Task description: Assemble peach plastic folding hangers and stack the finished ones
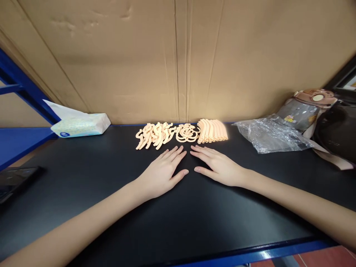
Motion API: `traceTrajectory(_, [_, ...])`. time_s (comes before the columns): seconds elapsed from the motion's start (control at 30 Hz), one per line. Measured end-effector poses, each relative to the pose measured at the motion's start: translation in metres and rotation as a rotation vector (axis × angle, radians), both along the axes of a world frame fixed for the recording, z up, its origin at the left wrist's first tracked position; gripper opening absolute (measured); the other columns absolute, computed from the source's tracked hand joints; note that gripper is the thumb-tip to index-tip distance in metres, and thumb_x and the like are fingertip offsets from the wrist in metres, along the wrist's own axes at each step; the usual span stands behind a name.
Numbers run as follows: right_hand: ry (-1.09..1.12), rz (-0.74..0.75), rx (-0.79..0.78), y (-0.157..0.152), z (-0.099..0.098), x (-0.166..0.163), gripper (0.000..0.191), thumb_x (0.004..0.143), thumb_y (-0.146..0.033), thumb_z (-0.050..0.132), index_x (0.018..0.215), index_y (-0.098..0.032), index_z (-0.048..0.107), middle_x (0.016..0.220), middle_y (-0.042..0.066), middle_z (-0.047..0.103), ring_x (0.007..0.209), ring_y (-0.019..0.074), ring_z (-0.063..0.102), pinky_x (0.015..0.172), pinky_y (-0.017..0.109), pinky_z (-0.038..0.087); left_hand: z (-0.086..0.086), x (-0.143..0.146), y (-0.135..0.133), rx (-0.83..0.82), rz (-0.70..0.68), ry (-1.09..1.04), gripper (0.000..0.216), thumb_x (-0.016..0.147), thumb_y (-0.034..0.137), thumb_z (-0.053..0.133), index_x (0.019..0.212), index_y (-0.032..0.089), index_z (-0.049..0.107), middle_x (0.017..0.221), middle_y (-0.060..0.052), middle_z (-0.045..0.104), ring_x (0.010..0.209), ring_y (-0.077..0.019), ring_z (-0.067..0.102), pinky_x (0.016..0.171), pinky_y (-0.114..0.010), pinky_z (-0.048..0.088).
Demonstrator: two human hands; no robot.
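Observation:
My left hand (164, 171) lies flat on the black tabletop (178, 222), fingers stretched forward and thumb out to the side. Across a small gap, my right hand (221, 165) rests palm down in the same way, holding nothing. Just beyond the left fingertips is a loose pile of curved, peach-coloured pieces with hooked ends (155, 135). Several thin peach rings (187, 133) overlap in the middle, ahead of both hands. Past the right fingers, curved peach tubes (213, 131) are stacked side by side, their hollow ends facing me. Neither hand touches these pieces.
A tissue pack (82, 125) lies at the back left, a phone (16, 181) at the left edge. Crumpled clear plastic (274, 135) lies at the right, before a drinking bottle (302, 109) and a dark bag (338, 129). A cardboard wall (125, 66) closes the back.

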State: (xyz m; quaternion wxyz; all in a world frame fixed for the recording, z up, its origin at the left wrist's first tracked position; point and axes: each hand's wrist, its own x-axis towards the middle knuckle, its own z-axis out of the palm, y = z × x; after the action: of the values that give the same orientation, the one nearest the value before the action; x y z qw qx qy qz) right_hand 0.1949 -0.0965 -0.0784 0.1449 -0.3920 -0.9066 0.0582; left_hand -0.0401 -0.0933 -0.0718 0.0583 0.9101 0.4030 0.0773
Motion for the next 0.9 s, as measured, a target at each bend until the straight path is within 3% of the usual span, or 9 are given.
traceTrajectory(0.23, [0.005, 0.025, -0.022, 0.000, 0.000, 0.004, 0.061, 0.097, -0.051, 0.036, 0.143, -0.011, 0.040, 0.150, 0.015, 0.034, 0.140, 0.0270, 0.031, 0.114, 0.049, 0.029, 0.001, -0.007, -0.005, -0.024, -0.044, -0.001, 0.070, 0.094, 0.059, 0.033, 0.148, 0.014, 0.028, 0.154, -0.012, 0.025, 0.144, -0.0245, 0.021, 0.118, -0.043, 0.021])
traceTrajectory(0.47, [-0.026, 0.095, -0.122, -0.001, 0.003, 0.011, 0.072, 0.094, -0.058, 0.038, 0.149, -0.015, 0.025, 0.155, 0.012, 0.019, 0.144, 0.0259, 0.015, 0.117, 0.049, 0.020, 0.002, -0.007, -0.004, -0.034, -0.049, 0.003, 0.074, 0.094, 0.061, 0.033, 0.148, 0.012, 0.026, 0.155, -0.014, 0.023, 0.144, -0.0260, 0.020, 0.118, -0.044, 0.020])
traceTrajectory(0.63, [-0.043, 0.074, -0.092, -0.001, 0.004, 0.010, 0.075, 0.093, -0.061, 0.035, 0.147, -0.009, 0.030, 0.154, 0.015, 0.023, 0.144, 0.0265, 0.018, 0.118, 0.047, 0.019, 0.004, -0.007, -0.004, -0.039, -0.052, 0.007, 0.074, 0.094, 0.060, 0.034, 0.148, 0.011, 0.026, 0.155, -0.014, 0.023, 0.143, -0.0279, 0.021, 0.117, -0.046, 0.021])
traceTrajectory(0.9, [-0.024, 0.081, -0.054, -0.001, 0.002, 0.010, 0.072, 0.093, -0.059, 0.038, 0.146, -0.011, 0.033, 0.153, 0.015, 0.025, 0.143, 0.0269, 0.021, 0.116, 0.049, 0.024, 0.004, -0.007, -0.003, -0.031, -0.050, 0.024, 0.073, 0.094, 0.060, 0.033, 0.148, 0.012, 0.027, 0.155, -0.014, 0.023, 0.143, -0.0279, 0.021, 0.116, -0.048, 0.023])
